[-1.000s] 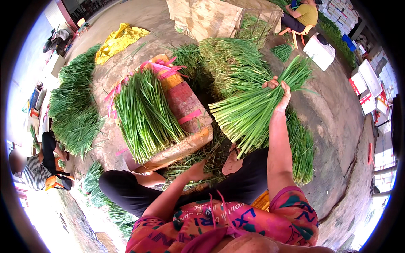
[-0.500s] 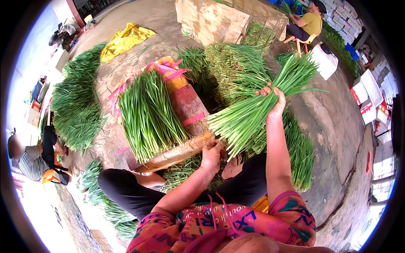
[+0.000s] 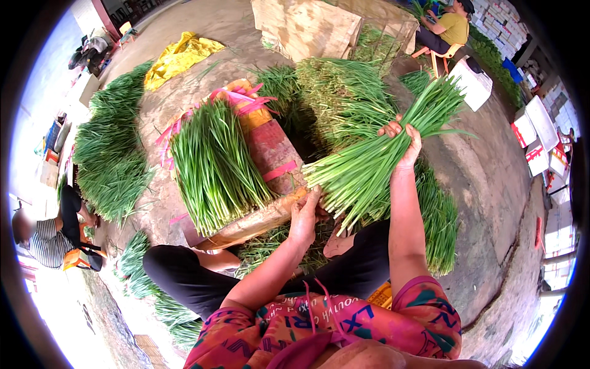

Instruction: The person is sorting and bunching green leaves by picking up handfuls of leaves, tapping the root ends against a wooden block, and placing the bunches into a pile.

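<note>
A big bunch of garlic chives (image 3: pixel 375 163) slants across the space in front of me, leafy tips to the upper right and pale cut ends to the lower left. My right hand (image 3: pixel 405 140) is closed round the bunch at about its middle. By the cut ends is my left hand (image 3: pixel 304 218), thumb raised and apart from its partly hidden fingers, touching or nearly touching the lowest stalks. Another thick bundle of chives (image 3: pixel 218 166) lies on a low wooden stand (image 3: pixel 270 218) just left of centre, over pink ribbons (image 3: pixel 246 101).
Heaped chives lie right of the stand (image 3: pixel 344 98) and along the left floor (image 3: pixel 114 147). Wooden boards (image 3: pixel 307 27) stand behind, near a yellow sack (image 3: pixel 181 58). Seated people are at the far right (image 3: pixel 448 31) and left (image 3: pixel 52 237). A white box (image 3: pixel 472 86) stands on the right.
My left hand has moved slightly up, its thumb now lifted by the stalk ends. My right hand, still holding the bunch, has shifted a little right.
</note>
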{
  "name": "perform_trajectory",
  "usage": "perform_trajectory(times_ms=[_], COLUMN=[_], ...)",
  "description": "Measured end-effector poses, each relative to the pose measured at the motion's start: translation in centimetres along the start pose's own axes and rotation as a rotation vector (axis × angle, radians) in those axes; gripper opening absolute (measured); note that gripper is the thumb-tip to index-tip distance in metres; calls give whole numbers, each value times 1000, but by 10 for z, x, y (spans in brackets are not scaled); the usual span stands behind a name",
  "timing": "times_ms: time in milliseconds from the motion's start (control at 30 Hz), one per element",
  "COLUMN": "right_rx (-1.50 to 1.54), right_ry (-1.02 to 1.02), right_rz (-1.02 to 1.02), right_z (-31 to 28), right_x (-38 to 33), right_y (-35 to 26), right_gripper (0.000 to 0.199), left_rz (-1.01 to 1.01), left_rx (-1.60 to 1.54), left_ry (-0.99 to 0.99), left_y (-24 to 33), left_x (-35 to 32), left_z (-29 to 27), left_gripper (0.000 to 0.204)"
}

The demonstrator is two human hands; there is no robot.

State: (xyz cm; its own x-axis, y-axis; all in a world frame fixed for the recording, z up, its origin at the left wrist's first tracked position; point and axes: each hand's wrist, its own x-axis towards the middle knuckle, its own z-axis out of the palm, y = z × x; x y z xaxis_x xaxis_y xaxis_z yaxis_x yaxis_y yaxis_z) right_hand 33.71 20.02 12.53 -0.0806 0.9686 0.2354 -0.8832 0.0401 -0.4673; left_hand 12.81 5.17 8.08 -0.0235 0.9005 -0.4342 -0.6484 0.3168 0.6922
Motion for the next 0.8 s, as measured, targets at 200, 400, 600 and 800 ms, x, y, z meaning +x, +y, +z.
perform_trajectory(times_ms=[200,400,600,800], right_rx=[30,-45,-67,-71], right_ry=[58,88,40,64], right_rz=[-17,-107,-64,-26], right_z=[-2,-4,6,7], right_x=[1,-1,-3,-3], right_y=[-6,-14,-4,-2], right_gripper=[27,29,29,30], left_rz=[308,299,179,160], left_rx=[257,208,256,192], left_ry=[-97,-11,-98,-33], left_y=[-17,-1,-1,-2], left_x=[-7,-6,5,6], left_z=[-1,-20,-14,-18], left_gripper=[8,11,13,4])
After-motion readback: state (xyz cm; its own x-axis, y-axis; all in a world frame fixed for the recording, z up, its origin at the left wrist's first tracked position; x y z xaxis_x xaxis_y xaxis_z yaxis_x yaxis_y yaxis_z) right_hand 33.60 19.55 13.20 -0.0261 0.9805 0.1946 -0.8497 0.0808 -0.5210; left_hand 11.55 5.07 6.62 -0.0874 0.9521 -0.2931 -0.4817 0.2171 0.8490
